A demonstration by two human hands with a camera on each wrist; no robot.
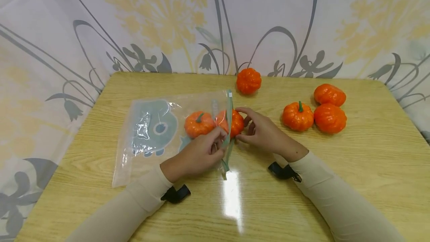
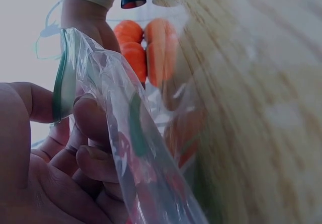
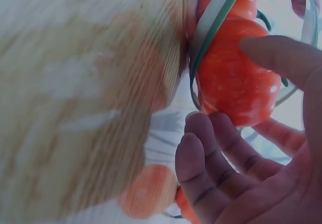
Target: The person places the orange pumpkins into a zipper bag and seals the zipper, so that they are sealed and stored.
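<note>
A clear zip bag (image 1: 174,104) with a green seal strip and a printed blue-green figure lies flat, its mouth facing right. Inside it sits one orange toy pumpkin (image 1: 195,126) with a green stem. A second pumpkin (image 1: 237,124) is halfway through the mouth, close against the first. My right hand (image 1: 265,132) grips this second pumpkin from the right, thumb on the near side and fingers round the far side. With thumb and fingers, my left hand (image 1: 201,152) pinches the bag's upper layer by the seal (image 2: 61,88), lifting it off the table.
Three more pumpkins cluster on the right, one with its stem up (image 1: 298,117), one behind (image 1: 330,95) and one beside it (image 1: 330,118). Another pumpkin (image 1: 248,81) stands at the table's back edge. Patterned cloth (image 1: 188,21) hangs behind the wooden table (image 1: 369,160).
</note>
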